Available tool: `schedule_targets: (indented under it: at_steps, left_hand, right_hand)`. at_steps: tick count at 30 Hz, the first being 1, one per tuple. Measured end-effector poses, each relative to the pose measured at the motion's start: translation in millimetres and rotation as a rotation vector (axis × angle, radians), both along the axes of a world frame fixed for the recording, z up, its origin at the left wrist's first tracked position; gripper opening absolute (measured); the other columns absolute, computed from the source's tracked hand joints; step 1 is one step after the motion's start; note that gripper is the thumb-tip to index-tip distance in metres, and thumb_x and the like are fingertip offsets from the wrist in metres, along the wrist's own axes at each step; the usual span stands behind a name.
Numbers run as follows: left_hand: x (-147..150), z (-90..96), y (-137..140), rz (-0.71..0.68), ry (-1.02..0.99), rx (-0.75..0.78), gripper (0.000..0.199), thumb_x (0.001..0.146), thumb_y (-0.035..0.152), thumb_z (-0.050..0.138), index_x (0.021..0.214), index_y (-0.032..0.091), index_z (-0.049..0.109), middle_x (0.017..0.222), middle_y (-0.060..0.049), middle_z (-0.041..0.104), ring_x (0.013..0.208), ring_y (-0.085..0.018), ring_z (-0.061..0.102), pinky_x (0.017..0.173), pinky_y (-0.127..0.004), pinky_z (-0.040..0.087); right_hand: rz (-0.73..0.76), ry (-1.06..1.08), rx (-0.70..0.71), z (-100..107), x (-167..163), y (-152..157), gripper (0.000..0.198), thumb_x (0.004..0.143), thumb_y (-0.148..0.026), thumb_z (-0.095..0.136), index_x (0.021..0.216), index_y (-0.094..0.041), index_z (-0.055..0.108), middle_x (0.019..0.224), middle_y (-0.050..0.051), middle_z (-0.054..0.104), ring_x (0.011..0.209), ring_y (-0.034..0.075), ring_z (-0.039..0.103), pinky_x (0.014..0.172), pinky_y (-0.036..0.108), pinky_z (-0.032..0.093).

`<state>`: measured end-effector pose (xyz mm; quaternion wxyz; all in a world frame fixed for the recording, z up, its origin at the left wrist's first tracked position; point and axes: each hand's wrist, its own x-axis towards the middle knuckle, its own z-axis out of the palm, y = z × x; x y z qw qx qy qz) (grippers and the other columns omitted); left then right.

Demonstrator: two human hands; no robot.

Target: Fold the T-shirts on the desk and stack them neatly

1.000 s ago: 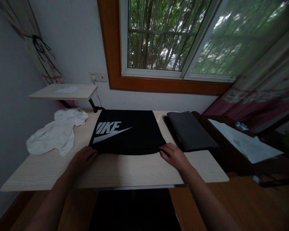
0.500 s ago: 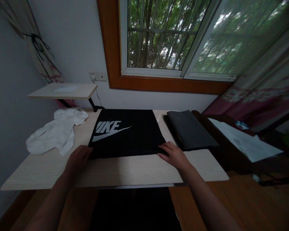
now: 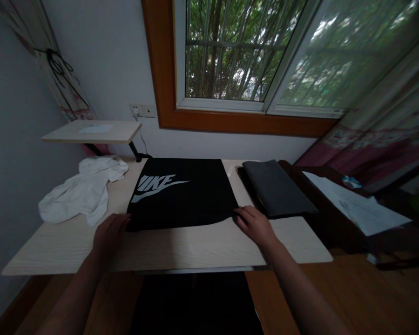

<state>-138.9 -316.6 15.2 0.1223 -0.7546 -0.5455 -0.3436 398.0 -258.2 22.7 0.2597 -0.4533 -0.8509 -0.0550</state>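
A folded black garment [image 3: 192, 195] with a white NIKE print and swoosh lies flat across the middle of the desk. My left hand [image 3: 111, 232] is at its near left corner, with the fingers bent together on the edge. At the near right corner, my right hand [image 3: 254, 224] pinches the cloth between thumb and fingers. The near edge curves up slightly toward that corner. To the left, a white cloth [image 3: 80, 190] lies crumpled. A dark grey folded item [image 3: 279, 188], perhaps a cover or cloth, rests to the right.
The pale wooden desk [image 3: 195, 249] has a small raised shelf [image 3: 94, 132] at its back left, with a paper on top. Behind the desk are a wall socket [image 3: 142, 110] and a window [image 3: 244, 56]. Papers [image 3: 352, 202] lie on a dark surface at right.
Both hands have shifted slightly outward, my right hand moving a little right with its corner of the cloth. The garment's near right edge now curves, and its left side has moved slightly left.
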Motion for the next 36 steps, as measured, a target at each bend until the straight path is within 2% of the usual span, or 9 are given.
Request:
schedule_targets:
  at_steps: [7, 11, 14, 17, 19, 24, 28, 32, 36]
  left_hand:
    - [8, 3.5, 6, -0.056, 0.055, -0.072, 0.022, 0.102, 0.035, 0.050, 0.101, 0.024, 0.070, 0.089, -0.006, 0.072, 0.081, -0.019, 0.067, 0.076, -0.032, 0.056]
    - [11, 6.0, 7, -0.091, 0.124, -0.109, 0.017, 0.099, 0.032, 0.055, 0.095, 0.023, 0.069, 0.087, -0.006, 0.070, 0.083, -0.021, 0.064, 0.079, -0.035, 0.054]
    - [13, 8.4, 8, -0.110, 0.125, -0.145, 0.012, 0.094, 0.027, 0.060, 0.100, 0.022, 0.068, 0.096, -0.008, 0.069, 0.092, -0.023, 0.064, 0.084, -0.037, 0.054]
    - [14, 9.6, 11, -0.150, 0.123, -0.216, 0.024, 0.087, 0.019, 0.061, 0.110, 0.022, 0.067, 0.106, -0.009, 0.069, 0.101, -0.025, 0.063, 0.090, -0.040, 0.054]
    - [13, 8.4, 12, -0.166, 0.127, -0.249, 0.028, 0.083, 0.015, 0.060, 0.109, 0.022, 0.067, 0.106, -0.008, 0.069, 0.101, -0.025, 0.063, 0.090, -0.040, 0.054]
    - [5, 3.2, 7, -0.052, 0.107, -0.145, 0.015, 0.084, 0.016, 0.056, 0.093, 0.021, 0.066, 0.097, -0.009, 0.066, 0.093, -0.025, 0.064, 0.082, -0.038, 0.055]
    - [1, 4.9, 1, 0.015, 0.074, -0.039, 0.012, 0.083, 0.015, 0.055, 0.087, 0.022, 0.064, 0.089, -0.007, 0.063, 0.083, -0.022, 0.063, 0.073, -0.034, 0.053]
    - [-2, 9.0, -1, 0.045, 0.093, -0.017, 0.011, 0.081, 0.013, 0.056, 0.080, 0.023, 0.061, 0.084, -0.006, 0.061, 0.081, -0.023, 0.060, 0.071, -0.036, 0.050]
    - [-3, 11.5, 1, 0.035, 0.117, -0.044, 0.013, 0.079, 0.012, 0.054, 0.075, 0.024, 0.057, 0.078, -0.007, 0.058, 0.080, -0.025, 0.054, 0.071, -0.040, 0.046]
  right_hand:
    - [-0.036, 0.242, 0.029, -1, 7, 0, 0.028, 0.102, -0.021, 0.046, 0.124, -0.025, 0.065, 0.102, 0.009, 0.068, 0.095, 0.024, 0.066, 0.087, 0.039, 0.055]
    - [-0.088, 0.273, 0.073, -3, 11, 0, 0.028, 0.102, -0.020, 0.046, 0.124, -0.025, 0.063, 0.099, 0.009, 0.065, 0.092, 0.025, 0.065, 0.085, 0.041, 0.055]
    - [-0.108, 0.279, 0.101, -3, 11, 0, 0.032, 0.100, -0.017, 0.045, 0.126, -0.024, 0.062, 0.100, 0.010, 0.064, 0.093, 0.026, 0.064, 0.086, 0.041, 0.055]
    - [-0.106, 0.273, 0.120, -1, 11, -1, 0.036, 0.098, -0.015, 0.046, 0.130, -0.025, 0.061, 0.104, 0.011, 0.064, 0.096, 0.026, 0.065, 0.088, 0.042, 0.055]
    - [-0.102, 0.259, 0.124, -1, 12, -2, 0.039, 0.097, -0.015, 0.048, 0.132, -0.025, 0.061, 0.104, 0.011, 0.064, 0.096, 0.026, 0.065, 0.087, 0.042, 0.056]
    - [-0.098, 0.193, 0.151, -4, 14, 0, 0.037, 0.094, -0.017, 0.053, 0.127, -0.025, 0.066, 0.101, 0.010, 0.063, 0.092, 0.026, 0.064, 0.084, 0.041, 0.057]
    - [-0.064, 0.081, 0.145, -5, 14, 1, 0.031, 0.091, -0.014, 0.055, 0.114, -0.024, 0.072, 0.097, 0.010, 0.062, 0.091, 0.025, 0.060, 0.079, 0.040, 0.057]
    - [-0.033, 0.018, 0.115, 0, 13, 0, 0.022, 0.089, -0.009, 0.054, 0.096, -0.022, 0.071, 0.100, 0.011, 0.063, 0.095, 0.027, 0.057, 0.083, 0.043, 0.054]
    - [0.027, 0.015, 0.047, 5, 12, -1, 0.023, 0.085, -0.005, 0.053, 0.091, -0.023, 0.065, 0.094, 0.009, 0.065, 0.094, 0.027, 0.057, 0.087, 0.044, 0.052]
